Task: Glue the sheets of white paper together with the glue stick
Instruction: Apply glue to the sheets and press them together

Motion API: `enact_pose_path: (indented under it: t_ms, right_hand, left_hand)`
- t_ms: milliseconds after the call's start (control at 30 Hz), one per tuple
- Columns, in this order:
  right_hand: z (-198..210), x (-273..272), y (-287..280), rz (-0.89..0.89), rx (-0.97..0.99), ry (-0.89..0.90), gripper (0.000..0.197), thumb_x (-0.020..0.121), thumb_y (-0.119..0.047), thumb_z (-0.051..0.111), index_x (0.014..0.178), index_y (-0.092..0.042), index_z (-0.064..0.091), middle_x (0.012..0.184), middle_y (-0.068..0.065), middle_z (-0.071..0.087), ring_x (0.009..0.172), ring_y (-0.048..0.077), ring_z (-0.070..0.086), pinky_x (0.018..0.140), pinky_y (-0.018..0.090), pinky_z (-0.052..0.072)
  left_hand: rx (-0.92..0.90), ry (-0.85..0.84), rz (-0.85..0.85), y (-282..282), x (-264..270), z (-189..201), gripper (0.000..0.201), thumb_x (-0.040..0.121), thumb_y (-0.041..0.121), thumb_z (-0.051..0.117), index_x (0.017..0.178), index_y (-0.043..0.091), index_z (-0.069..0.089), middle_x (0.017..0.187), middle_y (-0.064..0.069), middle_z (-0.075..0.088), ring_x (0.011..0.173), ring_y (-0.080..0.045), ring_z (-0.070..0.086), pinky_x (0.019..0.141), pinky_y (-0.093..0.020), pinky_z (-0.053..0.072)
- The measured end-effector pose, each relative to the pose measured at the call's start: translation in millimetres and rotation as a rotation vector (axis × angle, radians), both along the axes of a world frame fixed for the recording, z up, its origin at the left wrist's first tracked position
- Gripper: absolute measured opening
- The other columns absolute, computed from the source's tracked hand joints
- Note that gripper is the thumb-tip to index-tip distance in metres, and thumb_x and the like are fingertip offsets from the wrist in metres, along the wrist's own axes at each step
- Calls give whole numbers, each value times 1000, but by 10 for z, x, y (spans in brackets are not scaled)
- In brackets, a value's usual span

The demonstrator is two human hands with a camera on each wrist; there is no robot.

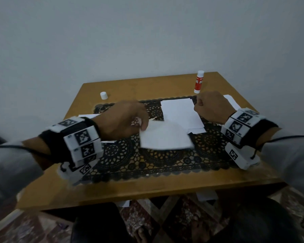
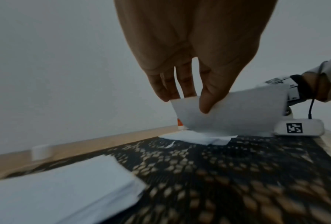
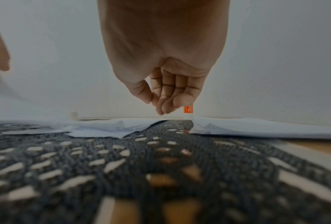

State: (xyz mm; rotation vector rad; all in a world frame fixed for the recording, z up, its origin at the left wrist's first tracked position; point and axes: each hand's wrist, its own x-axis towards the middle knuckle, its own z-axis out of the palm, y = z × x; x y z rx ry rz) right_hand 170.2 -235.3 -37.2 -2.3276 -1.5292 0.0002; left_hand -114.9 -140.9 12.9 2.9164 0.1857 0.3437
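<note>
Left hand pinches one paper sheet above the mat; right hand loosely curled, empty. Glue stick upright, uncapped, on the worktop.

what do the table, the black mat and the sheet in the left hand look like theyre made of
Table: seems to be wood or wood veneer, with a smooth orange-brown satin top.
Black mat: looks like crocheted or lace-like yarn, since the openwork holes show the table through.
Sheet: thin matte white paper, bending where the left hand pinches it.
</note>
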Motion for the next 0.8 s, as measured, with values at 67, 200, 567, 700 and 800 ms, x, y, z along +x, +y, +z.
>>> enact_pose_path:
  t_ms: [67,200,567,700,800]
  right_hand:
    - [-10,2,10,6,1,5,28,87,-17,56,62,-17,44,76,9,57,72,27,54,58,30,33]
    - [-15,31,40,15,2,2,37,87,-15,58,59,-25,36,78,6,52,74,23,49,64,31,33]
    - [107,600,664,-218,-8,342,20,86,-20,63,97,-3,65,92,20,69,72,32,66,69,43,59]
    - [106,717,861,-257,-6,411,12,81,-20,70,78,-17,60,89,11,67,76,28,64,76,39,55]
    - [23,923,968,-254,-5,331,14,71,-32,71,72,-28,57,95,13,71,87,33,69,80,47,58]
  left_hand:
    - [-2,71,17,58,-203,-79,19,73,5,65,71,24,66,93,5,67,90,-17,60,78,-30,46]
    - [-54,316,83,107,-427,-230,30,78,-2,62,76,28,64,108,8,66,105,-12,55,93,-31,46]
    - [13,412,88,53,-365,-311,44,87,4,51,121,28,65,130,8,53,121,-6,44,97,-7,26]
    - [38,333,39,-8,-364,-283,37,82,12,46,104,23,74,112,0,63,105,-15,58,91,-24,46]
    - [89,425,26,1,-362,-274,39,76,20,43,97,22,77,101,-2,66,97,-19,59,85,-29,52]
